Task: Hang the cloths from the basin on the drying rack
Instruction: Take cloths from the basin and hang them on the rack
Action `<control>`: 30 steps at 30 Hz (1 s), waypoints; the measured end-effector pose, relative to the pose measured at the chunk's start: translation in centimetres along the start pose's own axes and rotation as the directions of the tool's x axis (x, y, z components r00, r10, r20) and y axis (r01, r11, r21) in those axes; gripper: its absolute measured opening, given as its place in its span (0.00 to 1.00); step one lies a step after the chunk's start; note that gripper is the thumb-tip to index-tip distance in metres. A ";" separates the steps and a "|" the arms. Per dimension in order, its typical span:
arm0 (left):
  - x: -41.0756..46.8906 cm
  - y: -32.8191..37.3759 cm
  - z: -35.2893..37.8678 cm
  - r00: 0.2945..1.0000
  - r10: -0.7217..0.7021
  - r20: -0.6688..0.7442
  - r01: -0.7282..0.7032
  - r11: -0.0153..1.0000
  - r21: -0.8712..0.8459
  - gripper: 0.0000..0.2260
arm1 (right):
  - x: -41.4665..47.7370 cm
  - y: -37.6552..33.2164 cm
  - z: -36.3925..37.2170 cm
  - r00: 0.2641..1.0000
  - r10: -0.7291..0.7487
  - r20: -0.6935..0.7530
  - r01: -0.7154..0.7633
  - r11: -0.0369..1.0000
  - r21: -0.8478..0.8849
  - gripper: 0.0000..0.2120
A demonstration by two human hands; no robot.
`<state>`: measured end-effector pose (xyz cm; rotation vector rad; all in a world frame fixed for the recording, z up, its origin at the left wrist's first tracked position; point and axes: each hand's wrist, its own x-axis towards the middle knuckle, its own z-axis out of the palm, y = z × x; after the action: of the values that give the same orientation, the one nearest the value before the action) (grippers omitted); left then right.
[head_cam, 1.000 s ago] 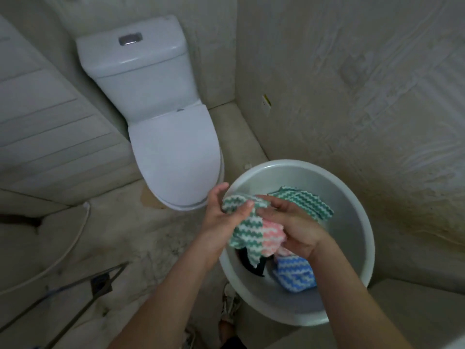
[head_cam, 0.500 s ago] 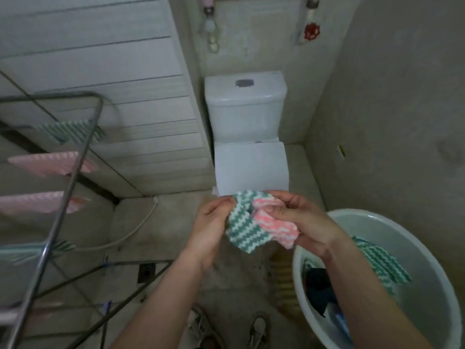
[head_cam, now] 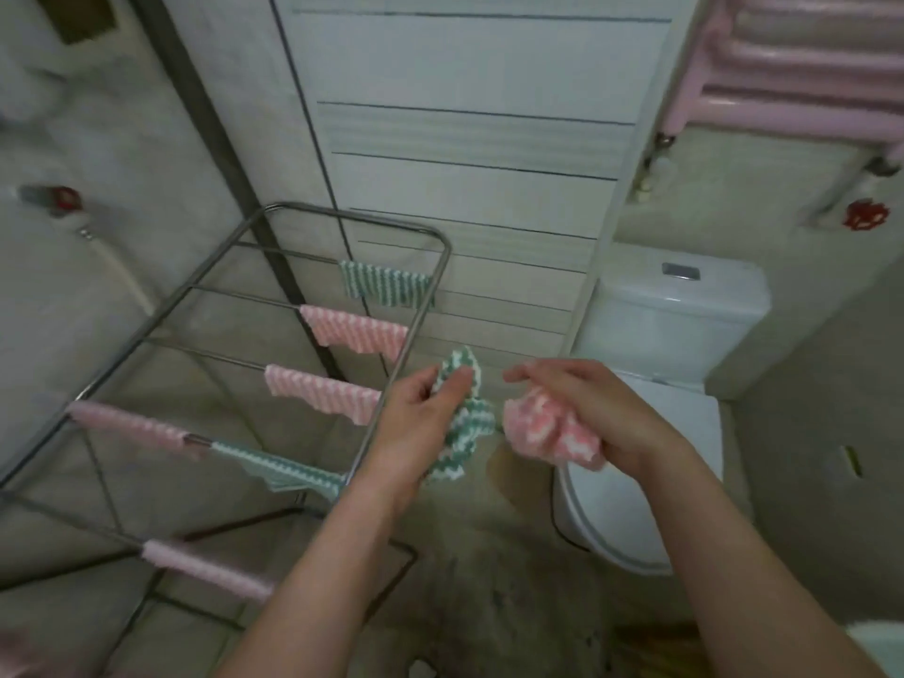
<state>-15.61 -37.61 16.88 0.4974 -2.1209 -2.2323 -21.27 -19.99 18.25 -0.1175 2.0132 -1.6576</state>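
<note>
holding a crumpled green-and-white zigzag cloth (head_cam: 462,423) just beside the steel-tube drying rack (head_cam: 408,345), the left hand (head_cam: 420,423) is nearer its rails than the right hand (head_cam: 601,413), gripping a bunched pink-and-white cloth (head_cam: 548,433).

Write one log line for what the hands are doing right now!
left hand: holds green cloth | right hand: holds pink cloth | drying rack: six cloths hung | step: hang next

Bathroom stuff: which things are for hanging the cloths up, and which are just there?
For the job: green cloth in left hand, pink cloth in right hand, drying rack.
Just there: toilet, pink radiator, red valve.
</note>
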 end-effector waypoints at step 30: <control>5.6 3.2 -26.6 0.696 0.252 -0.672 0.063 0.911 0.408 0.07 | 25.8 -15.9 22.7 0.533 -0.192 0.824 0.682 0.674 -0.283 0.07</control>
<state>-15.13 -64.94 18.14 1.0361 -2.0422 -1.1852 -37.42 -54.00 21.88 -1.4595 1.7691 -0.8585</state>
